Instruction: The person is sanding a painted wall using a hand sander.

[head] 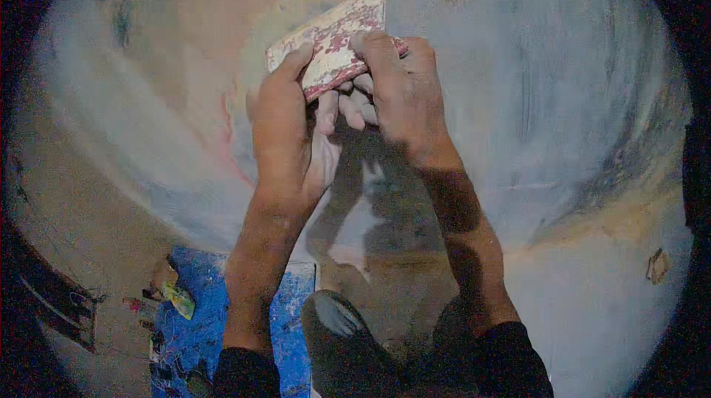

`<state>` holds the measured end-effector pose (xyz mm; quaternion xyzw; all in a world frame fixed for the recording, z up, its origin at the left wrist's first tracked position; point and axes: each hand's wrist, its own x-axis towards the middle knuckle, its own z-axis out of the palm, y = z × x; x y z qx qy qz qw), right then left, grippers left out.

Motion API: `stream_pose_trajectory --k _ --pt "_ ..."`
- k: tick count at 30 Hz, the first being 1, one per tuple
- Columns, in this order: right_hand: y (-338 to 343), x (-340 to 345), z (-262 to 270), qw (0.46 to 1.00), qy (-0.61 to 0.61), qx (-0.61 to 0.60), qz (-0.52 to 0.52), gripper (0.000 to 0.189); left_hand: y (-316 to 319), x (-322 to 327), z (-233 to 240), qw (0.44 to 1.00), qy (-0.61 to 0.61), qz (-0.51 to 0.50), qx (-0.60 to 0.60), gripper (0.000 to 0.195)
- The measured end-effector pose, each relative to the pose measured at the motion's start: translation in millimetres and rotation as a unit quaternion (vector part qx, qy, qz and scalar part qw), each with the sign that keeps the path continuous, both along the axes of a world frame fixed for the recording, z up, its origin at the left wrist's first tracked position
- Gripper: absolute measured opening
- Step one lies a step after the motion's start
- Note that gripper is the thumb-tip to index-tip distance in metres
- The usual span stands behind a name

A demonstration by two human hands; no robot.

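Both of my hands hold a flat piece (336,40) at the upper middle of the view. Its face is patchy cream and dark red, with a reddish lower edge; I cannot tell its material. My left hand (286,115) grips its left part, the thumb lying on the face. At its right side, my right hand (408,87) has thumb and curled fingers on it. Some fingers show beneath the lower edge, and the underside of the piece is hidden. Pale residue coats the fingers and the inner side of my left hand.
Beneath my hands spreads a broad surface (527,92) with blue-grey, tan and pink stains. A blue board or sheet (291,326) lies at lower left, with a crumpled yellow-green scrap (179,299) on it. A small brownish fragment (658,266) lies at far right.
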<state>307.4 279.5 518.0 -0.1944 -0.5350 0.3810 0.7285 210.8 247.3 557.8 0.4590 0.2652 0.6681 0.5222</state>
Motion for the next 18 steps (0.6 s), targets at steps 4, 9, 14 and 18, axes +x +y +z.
stream_pose_trajectory --k 4,9,14,18 --pt "11 3 2 0.994 -0.041 0.039 -0.091 0.047 14 1 1 1.000 0.004 0.019 -0.010 0.025" --pt "13 9 4 0.995 -0.058 0.061 -0.055 0.046 25 3 2 0.999 0.011 0.035 -0.005 0.023" --pt "12 8 8 0.985 -0.093 0.093 -0.109 0.039 32 -7 0 0.998 -0.017 -0.008 0.059 0.020" --pt "16 3 17 0.998 -0.036 0.011 -0.056 0.038 44 -6 2 0.998 -0.019 -0.014 0.060 0.019"
